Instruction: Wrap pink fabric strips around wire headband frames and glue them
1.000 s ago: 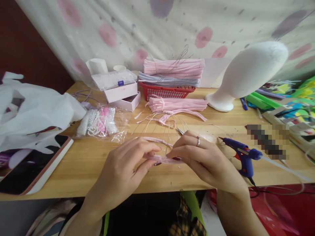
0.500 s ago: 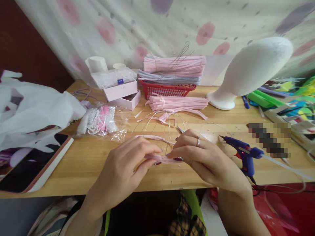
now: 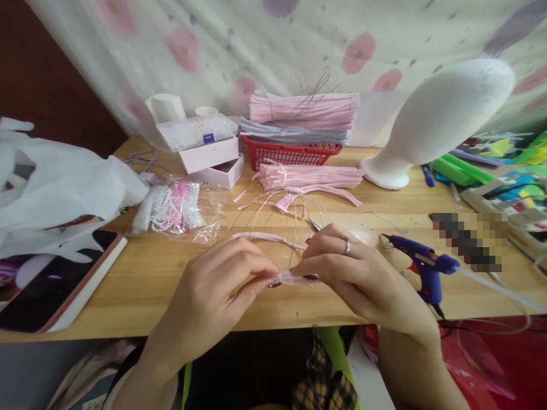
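Pinching a pink-wrapped wire frame (image 3: 273,237), near side

Left hand (image 3: 216,282): fingers closed on the near rim; pink wrap (image 3: 291,278) could loosen if the pinch eases. Frame: between hands, over the tabletop (image 3: 145,293); uneven pressure could bend thin wires. Gathered wire end points away, toward red basket (image 3: 265,155); rim's long axis looks left-right. Right hand (image 3: 363,279): fingers narrow, pinching the rim; outward elbow or wrist swing could knock glue gun (image 3: 410,248).
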The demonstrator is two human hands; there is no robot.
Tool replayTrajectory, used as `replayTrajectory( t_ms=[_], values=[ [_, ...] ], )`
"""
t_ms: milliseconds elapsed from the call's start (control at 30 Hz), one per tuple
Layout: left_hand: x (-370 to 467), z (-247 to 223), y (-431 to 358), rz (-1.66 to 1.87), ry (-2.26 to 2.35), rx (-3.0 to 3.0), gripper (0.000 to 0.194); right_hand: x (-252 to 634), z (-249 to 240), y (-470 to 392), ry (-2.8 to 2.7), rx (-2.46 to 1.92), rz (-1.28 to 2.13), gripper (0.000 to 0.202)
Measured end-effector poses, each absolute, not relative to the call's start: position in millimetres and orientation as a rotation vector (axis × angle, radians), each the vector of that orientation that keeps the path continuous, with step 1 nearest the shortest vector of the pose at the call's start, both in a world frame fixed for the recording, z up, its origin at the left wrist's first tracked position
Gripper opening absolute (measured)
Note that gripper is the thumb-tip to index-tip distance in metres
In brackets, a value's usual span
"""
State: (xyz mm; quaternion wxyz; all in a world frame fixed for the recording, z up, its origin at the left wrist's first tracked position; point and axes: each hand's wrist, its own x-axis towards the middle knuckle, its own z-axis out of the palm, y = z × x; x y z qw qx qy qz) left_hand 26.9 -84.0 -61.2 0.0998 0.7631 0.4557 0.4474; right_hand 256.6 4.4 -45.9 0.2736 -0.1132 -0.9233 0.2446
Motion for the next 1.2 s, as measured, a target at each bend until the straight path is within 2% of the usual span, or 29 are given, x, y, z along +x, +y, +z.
replayTrajectory(
  t_ms=[700, 1067, 1200],
  values=[
    [30.5, -65.5, -87.2, 1.324, 1.382, 2.281, 0.013, 253.2, -39.0, -9.4, -2.459, -0.547, 0.560, 0.014],
    [34.0, -64.8, -89.2, 1.322, 1.362, 2.252, 0.010, 246.6, -53.7, -17.7, -2.270, -0.497, 0.619, 0.023],
    [36.6, -63.6, -87.7, 1.351, 1.358, 2.254, 0.014, 245.1, -54.5, -19.2, -2.239, -0.509, 0.566, 0.022]
  ],
)
